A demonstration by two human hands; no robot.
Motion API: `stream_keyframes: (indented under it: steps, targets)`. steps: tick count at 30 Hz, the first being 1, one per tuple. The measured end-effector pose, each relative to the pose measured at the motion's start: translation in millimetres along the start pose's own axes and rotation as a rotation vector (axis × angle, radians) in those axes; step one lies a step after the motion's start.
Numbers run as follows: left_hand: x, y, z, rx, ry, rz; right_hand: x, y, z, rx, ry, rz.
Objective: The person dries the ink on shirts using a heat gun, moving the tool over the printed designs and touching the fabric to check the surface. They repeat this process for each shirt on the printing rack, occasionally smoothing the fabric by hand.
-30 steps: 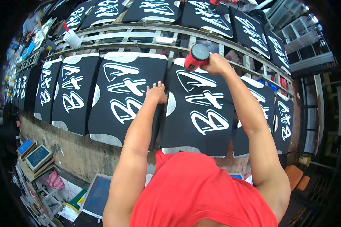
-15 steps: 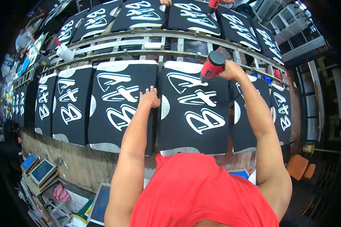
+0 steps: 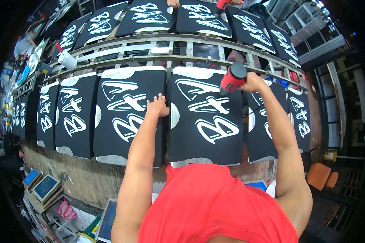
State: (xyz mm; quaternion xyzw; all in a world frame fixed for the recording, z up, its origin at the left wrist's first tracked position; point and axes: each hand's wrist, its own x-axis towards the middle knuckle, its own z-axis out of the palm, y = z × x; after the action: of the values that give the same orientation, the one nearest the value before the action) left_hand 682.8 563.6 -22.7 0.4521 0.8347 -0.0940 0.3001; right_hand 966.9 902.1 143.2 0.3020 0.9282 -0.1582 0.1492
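Observation:
My right hand (image 3: 253, 83) grips the handle of a red heat gun (image 3: 232, 78) with a black rear end. Its nozzle points down over the upper right of a black printed fabric panel (image 3: 182, 139) with white lettering. My left hand (image 3: 157, 106) rests, fingers spread, on the right edge of the neighbouring black panel (image 3: 109, 103), which carries the same white print. Grey-white board corners show around both panels.
More printed panels (image 3: 71, 109) line the bench on both sides. Behind runs a metal rail frame (image 3: 182, 60) with a white container (image 3: 67, 60) on it. Across it, another person's hand (image 3: 173, 3) and a second red heat gun (image 3: 222, 5) appear. Framed screens (image 3: 46, 188) stand lower left.
The heat gun in my right hand has moved slightly right and down over the panel. My left hand stays at the same panel edge. The view has shifted a little.

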Motion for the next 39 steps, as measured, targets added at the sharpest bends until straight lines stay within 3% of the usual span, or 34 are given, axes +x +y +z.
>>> stream_keyframes:
  steps: [2,14,19,22,25,32,35,39]
  targets:
    - [1,-1,2,0.006,0.011,0.0,3,-6,7,-0.052,0.081,0.004]
    - [-13,3,-11,-0.071,-0.026,-0.016,24,-51,7,-0.028,0.074,-0.013]
    - [-14,2,-12,-0.076,-0.025,-0.014,28,-72,-2,0.135,0.056,-0.243]
    - [-15,2,-12,-0.086,-0.023,-0.012,48,-72,13,-0.057,0.131,-0.143]
    - [-15,1,-11,-0.083,-0.015,-0.01,49,-81,4,0.067,0.119,-0.262]
    - [-13,0,-10,-0.086,-0.015,-0.012,69,-109,4,0.028,0.065,-0.264]
    - [-5,-4,-1,-0.05,0.009,0.006,70,-127,6,-0.093,0.108,-0.171]
    - [-5,-4,0,-0.055,0.009,0.005,91,-121,17,0.0,0.094,-0.259]
